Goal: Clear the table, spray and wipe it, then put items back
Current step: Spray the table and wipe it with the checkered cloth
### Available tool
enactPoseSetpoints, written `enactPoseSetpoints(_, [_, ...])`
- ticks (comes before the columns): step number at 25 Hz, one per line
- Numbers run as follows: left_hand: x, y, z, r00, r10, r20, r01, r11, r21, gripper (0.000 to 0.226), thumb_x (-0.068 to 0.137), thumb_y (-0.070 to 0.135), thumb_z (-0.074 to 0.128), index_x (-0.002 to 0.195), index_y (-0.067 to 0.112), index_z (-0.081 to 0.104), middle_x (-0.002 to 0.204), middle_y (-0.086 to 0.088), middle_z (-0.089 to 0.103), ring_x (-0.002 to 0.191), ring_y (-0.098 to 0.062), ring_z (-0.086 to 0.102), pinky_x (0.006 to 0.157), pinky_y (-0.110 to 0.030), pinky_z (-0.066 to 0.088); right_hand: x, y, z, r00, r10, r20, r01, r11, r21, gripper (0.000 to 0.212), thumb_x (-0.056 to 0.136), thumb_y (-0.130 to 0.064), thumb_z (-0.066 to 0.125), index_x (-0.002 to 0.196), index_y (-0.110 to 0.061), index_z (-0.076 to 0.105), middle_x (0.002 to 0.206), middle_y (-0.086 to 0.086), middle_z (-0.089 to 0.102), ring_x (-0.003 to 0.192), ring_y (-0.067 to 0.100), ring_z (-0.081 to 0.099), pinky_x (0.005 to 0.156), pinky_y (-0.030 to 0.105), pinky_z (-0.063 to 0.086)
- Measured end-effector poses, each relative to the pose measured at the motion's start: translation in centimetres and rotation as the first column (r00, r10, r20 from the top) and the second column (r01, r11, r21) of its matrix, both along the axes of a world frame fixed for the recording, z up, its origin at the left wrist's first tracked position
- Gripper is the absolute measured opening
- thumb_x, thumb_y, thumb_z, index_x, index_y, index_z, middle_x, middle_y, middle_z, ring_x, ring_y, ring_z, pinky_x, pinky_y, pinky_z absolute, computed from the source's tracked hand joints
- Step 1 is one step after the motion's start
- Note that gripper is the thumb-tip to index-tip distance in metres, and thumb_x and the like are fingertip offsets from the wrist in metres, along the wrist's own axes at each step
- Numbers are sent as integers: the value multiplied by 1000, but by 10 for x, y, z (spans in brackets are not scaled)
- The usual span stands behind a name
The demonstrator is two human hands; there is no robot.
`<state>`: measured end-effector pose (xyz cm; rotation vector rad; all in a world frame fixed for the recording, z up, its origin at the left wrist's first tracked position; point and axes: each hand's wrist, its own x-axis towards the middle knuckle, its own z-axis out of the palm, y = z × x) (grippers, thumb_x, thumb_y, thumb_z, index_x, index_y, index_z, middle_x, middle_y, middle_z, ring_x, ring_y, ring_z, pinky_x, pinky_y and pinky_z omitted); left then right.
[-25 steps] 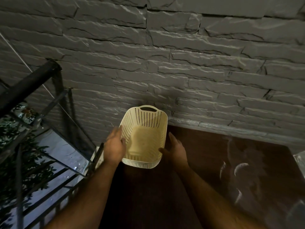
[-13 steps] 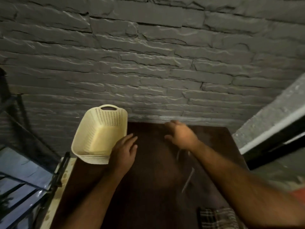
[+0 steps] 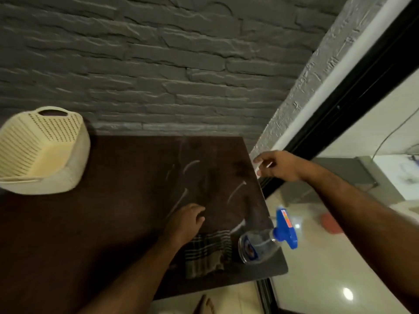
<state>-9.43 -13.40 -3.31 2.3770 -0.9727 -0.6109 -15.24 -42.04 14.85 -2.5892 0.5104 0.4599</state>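
Basket [image 3: 43, 152] parked at table [image 3: 95, 223] far-left corner, likely put back; cloth [image 3: 206, 252] and spray bottle [image 3: 260, 243] staged near right edge; left hand [image 3: 184, 223] hovers loose-fingered by cloth; right hand [image 3: 277, 165] reaches off-table, fingers relaxed, empty.

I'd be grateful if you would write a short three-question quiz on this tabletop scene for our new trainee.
1. True or false: the spray bottle stands upright in the middle of the table.
2. Which thing lies right beside the bottle? A) basket B) checked cloth C) a plate
3. Fill in: the right hand is out past the table's ____ edge, while the left hand is over the tabletop near the cloth.

Key: 1. False, it lies on its side near the right edge, its blue trigger head past the edge. 2. B. 3. right.
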Motion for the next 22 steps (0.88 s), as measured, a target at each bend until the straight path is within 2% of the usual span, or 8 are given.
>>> enactPoseSetpoints(4, [-47, -29, -21, 996, -82, -34, 86, 986, 140, 55, 94, 44, 54, 144, 24, 43, 150, 2, 40, 137, -17, 37, 113, -32, 29, -63, -18, -42, 1000, 0, -30, 4, 993, 115, 41, 83, 3, 62, 120, -16, 63, 100, -2, 68, 97, 17, 66, 89, 24, 52])
enactPoseSetpoints(7, [-65, -30, -32, 980, -200, 25, 188, 952, 243, 71, 87, 55, 58, 147, 23, 36, 152, 1, 34, 139, -19, 31, 113, -36, 27, -102, -10, -64, 996, 62, -57, -53, 988, 146, 44, 86, -3, 62, 124, -24, 59, 108, -8, 65, 97, 5, 63, 91, 25, 53])
enactPoseSetpoints(9, [-71, -26, -40, 967, -251, 45, 224, 920, 320, 86, 80, 60, 62, 150, 23, 30, 156, 0, 27, 142, -21, 24, 115, -39, 22, -123, -1, -66, 998, 46, -38, -35, 970, 242, 46, 85, -9, 68, 122, -33, 53, 113, -8, 65, 101, 4, 63, 92, 25, 53])
enactPoseSetpoints(12, [-83, -21, -53, 955, -283, 87, 225, 886, 406, 95, 76, 57, 68, 151, 20, 25, 158, -4, 21, 144, -25, 19, 116, -42, 18, -144, 11, -59, 1000, 12, -24, -1, 917, 400, 74, 79, -7, 74, 132, -43, 37, 124, -16, 58, 112, -6, 56, 90, 18, 51])
enactPoseSetpoints(14, [-89, -23, -57, 956, -260, 136, 183, 890, 418, 84, 81, 49, 68, 149, 21, 30, 158, -5, 22, 144, -26, 20, 116, -41, 19, -153, 15, -55, 999, 10, -46, 13, 885, 466, 90, 76, -5, 74, 140, -45, 25, 131, -20, 51, 118, -7, 51, 88, 17, 52])
enactPoseSetpoints(17, [-91, -30, -60, 964, -174, 201, 96, 933, 348, 48, 90, 36, 59, 136, 24, 49, 152, -3, 32, 137, -24, 31, 111, -38, 29, -158, 19, -54, 996, 34, -78, 10, 868, 497, 101, 70, -13, 83, 142, -44, 20, 129, -23, 50, 117, -10, 50, 94, 13, 46])
enactPoseSetpoints(19, [-88, -32, -58, 975, -112, 193, 51, 954, 295, 32, 94, 27, 51, 125, 22, 56, 143, -2, 41, 130, -23, 40, 105, -35, 37, -158, 26, -60, 999, 28, -26, -12, 865, 502, 93, 69, -17, 85, 135, -44, 26, 123, -20, 55, 112, -13, 52, 90, 7, 43])
enactPoseSetpoints(22, [-77, -36, -47, 995, 23, 102, -42, 981, 191, 28, 93, 27, 51, 120, 22, 57, 127, 0, 53, 117, -20, 53, 95, -31, 42, -157, 36, -76, 995, -48, 87, -4, 855, 519, 75, 77, -19, 79, 135, -39, 35, 118, -6, 62, 107, 4, 62, 88, 20, 53])
